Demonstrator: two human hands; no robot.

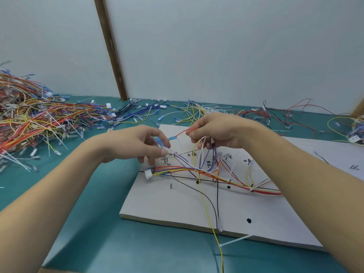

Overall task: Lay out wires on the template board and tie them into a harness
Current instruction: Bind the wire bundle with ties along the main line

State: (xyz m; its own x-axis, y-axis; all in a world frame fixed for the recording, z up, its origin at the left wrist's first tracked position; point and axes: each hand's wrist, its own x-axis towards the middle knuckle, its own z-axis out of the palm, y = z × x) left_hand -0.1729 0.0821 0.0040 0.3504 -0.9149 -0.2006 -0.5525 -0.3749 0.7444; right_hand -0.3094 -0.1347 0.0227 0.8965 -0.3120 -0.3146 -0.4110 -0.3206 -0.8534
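A white template board (177, 205) with black marked lines, holes and pegs lies on the teal table. A bundle of red, yellow and orange wires (212, 174) runs across it from a white connector (148, 173) at its left. My left hand (134, 144) pinches thin wires with a blue terminal (158, 141) above the board's far left corner. My right hand (218, 131) grips a bunch of loose wire ends, among them a red wire (182, 133) that ends in a blue terminal. A long yellow wire (208, 213) trails off the board's near edge.
A big heap of finished harnesses (33, 119) covers the table's left. Loose wires and white connectors (149, 109) are strewn along the wall. More wires (291, 115) lie at the back right. A white cable tie (235, 240) sits at the board's near edge. A second white sheet (334, 154) lies to the right.
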